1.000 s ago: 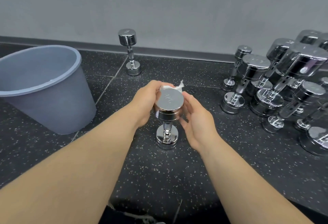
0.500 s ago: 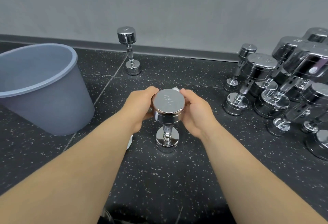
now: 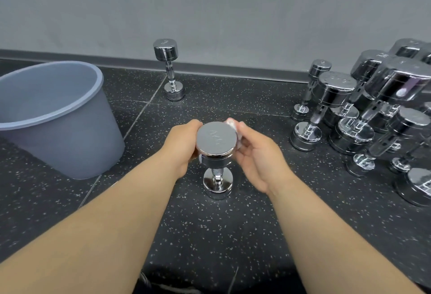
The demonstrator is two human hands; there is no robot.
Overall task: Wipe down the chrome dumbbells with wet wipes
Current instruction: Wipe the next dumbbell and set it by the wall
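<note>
Dumbbell [image 3: 217, 139]: smooth chrome, round heads, upright, axis vertical.
Left hand [image 3: 180, 144]: gripping top head.
Right hand [image 3: 258, 156]: pinching crumpled wipe [image 3: 232, 123] there.

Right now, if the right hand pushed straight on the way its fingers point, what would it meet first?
Likely the wet wipe that the right hand holds, then the top head of the upright dumbbell; depth is hard to judge.

A grey-blue plastic bin [image 3: 70, 149] stands upright on the left of the floor [image 3: 210, 235], which is black speckled rubber tile with thin seams [image 3: 144, 109]. Behind runs a plain grey wall [image 3: 210, 9] with a darker baseboard [image 3: 233, 72].
</note>
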